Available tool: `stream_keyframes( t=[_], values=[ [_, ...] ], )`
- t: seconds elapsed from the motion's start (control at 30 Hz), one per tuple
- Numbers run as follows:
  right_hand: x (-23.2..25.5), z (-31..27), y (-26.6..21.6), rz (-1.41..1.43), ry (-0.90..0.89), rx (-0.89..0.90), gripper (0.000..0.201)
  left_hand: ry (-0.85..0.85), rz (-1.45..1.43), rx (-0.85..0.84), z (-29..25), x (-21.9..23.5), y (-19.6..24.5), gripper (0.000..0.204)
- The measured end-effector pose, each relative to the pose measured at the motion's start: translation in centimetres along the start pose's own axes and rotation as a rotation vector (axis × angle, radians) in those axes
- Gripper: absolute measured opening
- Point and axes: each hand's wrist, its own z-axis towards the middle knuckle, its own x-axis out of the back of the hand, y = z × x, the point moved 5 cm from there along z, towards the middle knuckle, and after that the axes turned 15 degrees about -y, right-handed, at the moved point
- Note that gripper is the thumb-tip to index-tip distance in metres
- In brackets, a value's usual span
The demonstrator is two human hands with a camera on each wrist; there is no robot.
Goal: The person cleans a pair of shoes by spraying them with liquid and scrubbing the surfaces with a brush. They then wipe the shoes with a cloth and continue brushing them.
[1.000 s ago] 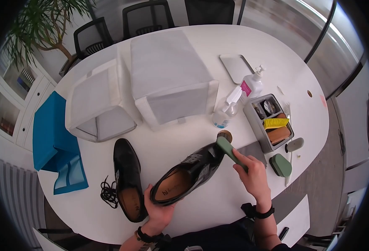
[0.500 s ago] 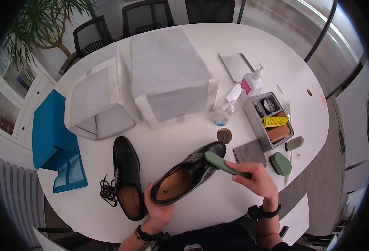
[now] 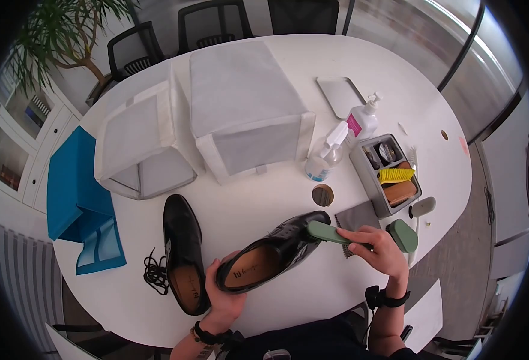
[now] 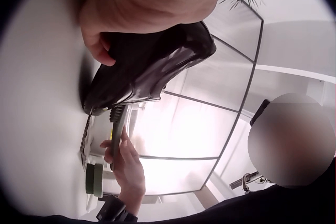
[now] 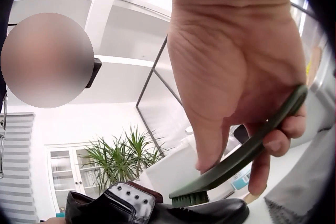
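Observation:
A black leather dress shoe [image 3: 288,234], without laces, is tilted with its toe to the right. At its heel, my left hand [image 3: 224,300] grips it from below. My right hand [image 3: 379,249] holds a green shoe brush [image 3: 330,233] by its handle. In the right wrist view the dark bristles [image 5: 190,199] rest on the shoe's upper, between the eyelet flap [image 5: 131,203] and the toe. The matching shoe [image 3: 180,225] stands to the left, with a bundle of black laces [image 3: 155,273] beside it.
A grey cloth [image 3: 360,216] and a second green brush [image 3: 402,235] lie near the right hand. Behind them stand a grey organizer [image 3: 369,183] with brushes, a spray bottle [image 3: 323,162] and a pump bottle [image 3: 363,123]. White fabric boxes [image 3: 246,90] and a teal box [image 3: 75,180] stand farther left.
The brush has gone from the toe tip back toward the flap, then a little toward the toe again. The right hand has shifted right and its grip has turned; the left hand keeps the shoe.

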Motion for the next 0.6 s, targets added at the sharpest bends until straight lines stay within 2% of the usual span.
stream_keyframes(
  t=[0.13, 0.27, 0.33, 0.43, 0.6],
  values=[
    [0.6, -0.7, 1.8, -0.087, 0.048, -0.048, 0.049, 0.004, 0.018, 0.015, 0.0, -0.3, 0.2, 0.059],
    [0.8, -0.9, 2.1, -0.133, 0.027, -0.021, 0.050, 0.015, 0.037, 0.033, 0.0, -0.6, 0.3, 0.059],
    [0.4, -0.7, 1.1, -0.046, -0.097, 0.011, 0.052, 0.010, 0.042, 0.039, 0.1, -0.5, 0.2, 0.059],
    [0.2, -0.7, 0.6, 0.004, -0.184, 0.073, 0.051, -0.001, 0.051, 0.046, 0.1, -0.5, 0.3, 0.059],
    [0.0, -0.6, 0.7, 0.037, -0.167, 0.107, 0.050, -0.001, 0.071, 0.050, 0.1, -0.7, 0.4, 0.059]
  ],
)
